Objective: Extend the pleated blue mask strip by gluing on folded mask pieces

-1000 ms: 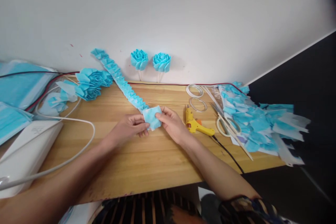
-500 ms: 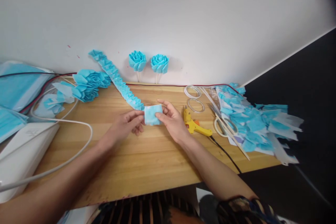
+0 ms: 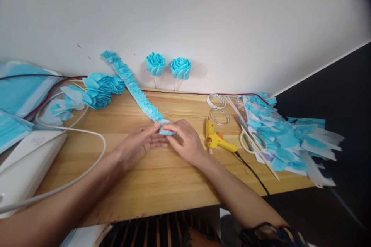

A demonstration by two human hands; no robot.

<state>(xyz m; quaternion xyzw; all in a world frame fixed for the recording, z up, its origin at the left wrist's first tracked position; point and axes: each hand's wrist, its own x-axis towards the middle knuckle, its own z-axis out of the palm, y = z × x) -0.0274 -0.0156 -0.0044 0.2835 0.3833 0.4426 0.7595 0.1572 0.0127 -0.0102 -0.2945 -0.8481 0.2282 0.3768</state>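
Note:
A long pleated strip of blue non-woven fabric point(image 3: 141, 98) runs diagonally from the wall down to both hands. My left hand point(image 3: 138, 143) grips its near end, thumb on top and fingers stretched out underneath. Fingers and thumb of my right hand point(image 3: 188, 142) pinch the folded end piece point(image 3: 167, 132), which lies nearly flat between the hands. Part of that fold is hidden behind the right fingers. Just right of this hand lies a yellow glue gun point(image 3: 220, 142) on the wooden table point(image 3: 150, 185).
Two blue fabric roses on sticks point(image 3: 181, 68) stand against the wall. More blue flowers point(image 3: 100, 90) lie at the left beside a white cable point(image 3: 98, 158) and a white box point(image 3: 34, 162). Tape rings point(image 3: 216, 101), scissors point(image 3: 246, 142), sticks point(image 3: 265, 160) and blue fabric pieces point(image 3: 290, 142) lie right.
The flat square end piece has been folded down toward the strip and now shows only a narrow edge. My right fingers have moved over it; my left fingers have straightened underneath.

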